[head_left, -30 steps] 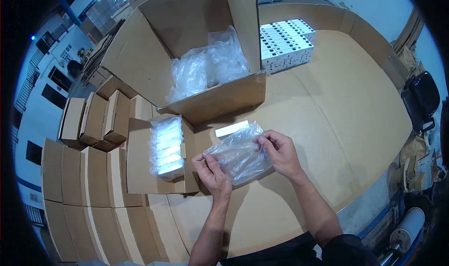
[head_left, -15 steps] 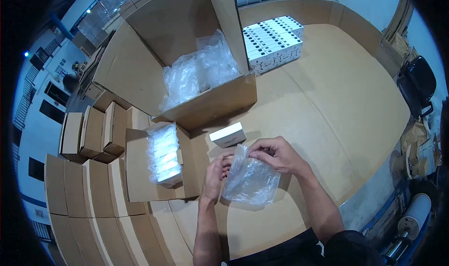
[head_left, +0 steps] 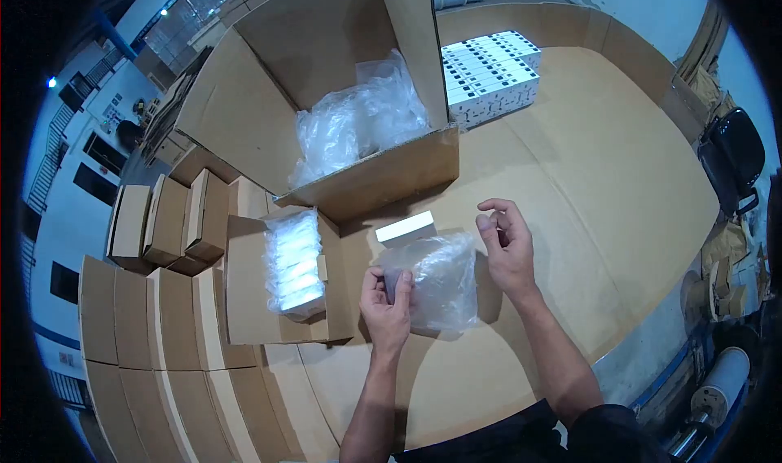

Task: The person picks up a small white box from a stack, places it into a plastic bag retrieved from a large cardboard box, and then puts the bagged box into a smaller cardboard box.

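Observation:
A clear plastic bag point(head_left: 444, 288) hangs in front of me, its left edge pinched between the thumb and fingers of my left hand point(head_left: 386, 312). To the right of the bag, my right hand point(head_left: 511, 255) is raised with its fingers loosely bent and nothing in them; it does not touch the bag. A small white box point(head_left: 406, 228) lies on the table just behind the bag, which hides its lower part. Left of my left hand stands an open carton point(head_left: 244, 288) holding a row of plastic-wrapped packs point(head_left: 293, 263).
A large open carton point(head_left: 383, 174) with a heap of clear plastic bags point(head_left: 358, 121) stands at the back. Behind it are rows of white boxes point(head_left: 493, 76) on the cardboard-covered table point(head_left: 595, 186). Several brown cartons point(head_left: 175, 320) are lined up at the left.
My right hand has let go of the bag and moved up and right. My left hand now grips the bag's left edge, and the bag hangs more spread out.

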A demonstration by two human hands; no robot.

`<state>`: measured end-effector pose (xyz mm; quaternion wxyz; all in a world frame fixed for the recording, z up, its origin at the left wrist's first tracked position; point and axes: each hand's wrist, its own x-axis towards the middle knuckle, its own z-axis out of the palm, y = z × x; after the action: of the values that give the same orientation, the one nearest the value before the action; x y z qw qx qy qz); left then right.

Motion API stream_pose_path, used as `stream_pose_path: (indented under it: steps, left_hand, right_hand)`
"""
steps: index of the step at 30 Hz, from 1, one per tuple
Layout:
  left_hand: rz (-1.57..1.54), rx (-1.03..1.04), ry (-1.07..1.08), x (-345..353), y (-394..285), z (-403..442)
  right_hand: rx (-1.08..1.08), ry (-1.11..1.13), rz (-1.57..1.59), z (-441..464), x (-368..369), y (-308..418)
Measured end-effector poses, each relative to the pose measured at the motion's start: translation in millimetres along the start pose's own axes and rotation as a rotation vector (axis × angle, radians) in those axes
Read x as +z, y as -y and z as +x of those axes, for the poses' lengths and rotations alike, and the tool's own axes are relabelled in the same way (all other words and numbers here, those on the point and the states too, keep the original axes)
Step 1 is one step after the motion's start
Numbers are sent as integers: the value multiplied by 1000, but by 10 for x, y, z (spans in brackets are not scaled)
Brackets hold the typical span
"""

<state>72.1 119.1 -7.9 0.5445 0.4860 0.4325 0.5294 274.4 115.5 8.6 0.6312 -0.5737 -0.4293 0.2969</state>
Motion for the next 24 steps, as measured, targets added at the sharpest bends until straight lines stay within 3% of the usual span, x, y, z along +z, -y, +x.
stream_pose_path:
  steps: [4, 8, 14, 16, 19, 24]
  left_hand:
    - [1, 84, -127, 6, 11, -17]
    - [41, 156, -174, -34, 106, 22]
    - [130, 202, -226, -36, 118, 36]
    - [83, 92, -203, -96, 130, 38]
    - [69, 182, -270, -68, 128, 44]
    - [104, 240, -285, -57, 124, 65]
  right_hand:
    - [-7, 81, 150, -59, 133, -73]
    - [61, 271, 52, -199, 266, -57]
    - [30, 186, -125, -342, 404, 28]
    - [-23, 160, -158, -355, 419, 68]
    - [-74, 106, -202, -376, 423, 41]
    - [79, 147, -104, -361, 410, 17]
